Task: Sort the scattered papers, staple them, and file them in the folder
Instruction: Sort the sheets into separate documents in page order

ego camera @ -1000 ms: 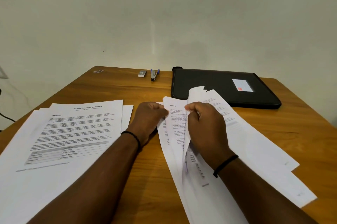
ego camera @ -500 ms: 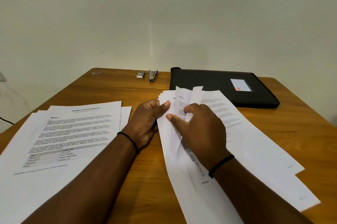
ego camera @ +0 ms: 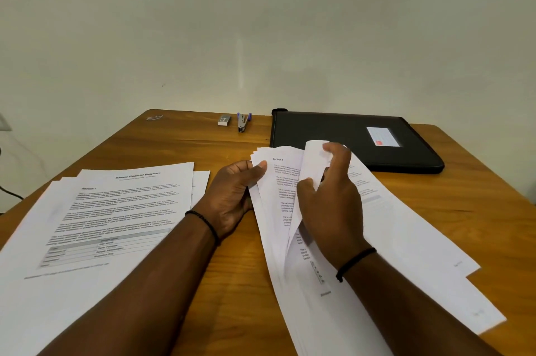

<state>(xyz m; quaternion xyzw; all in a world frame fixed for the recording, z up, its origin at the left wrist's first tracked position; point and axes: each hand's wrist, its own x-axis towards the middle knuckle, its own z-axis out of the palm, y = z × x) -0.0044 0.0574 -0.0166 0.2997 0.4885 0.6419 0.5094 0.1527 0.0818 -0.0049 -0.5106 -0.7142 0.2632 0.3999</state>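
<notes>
Sorting loose papers on the bench

The black folder [ego camera: 342, 138] lies closed at the far right. The left hand [ego camera: 232, 196] grips the left edge of a fanned stack of papers [ego camera: 406, 239], thumb on top; the right hand [ego camera: 330, 199] pinches one curled sheet [ego camera: 311, 164]. A second pile [ego camera: 116, 210] lies left.

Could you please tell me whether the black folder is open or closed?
Closed: the black folder lies flat on the table, cover down, with no papers inside visible.
</notes>
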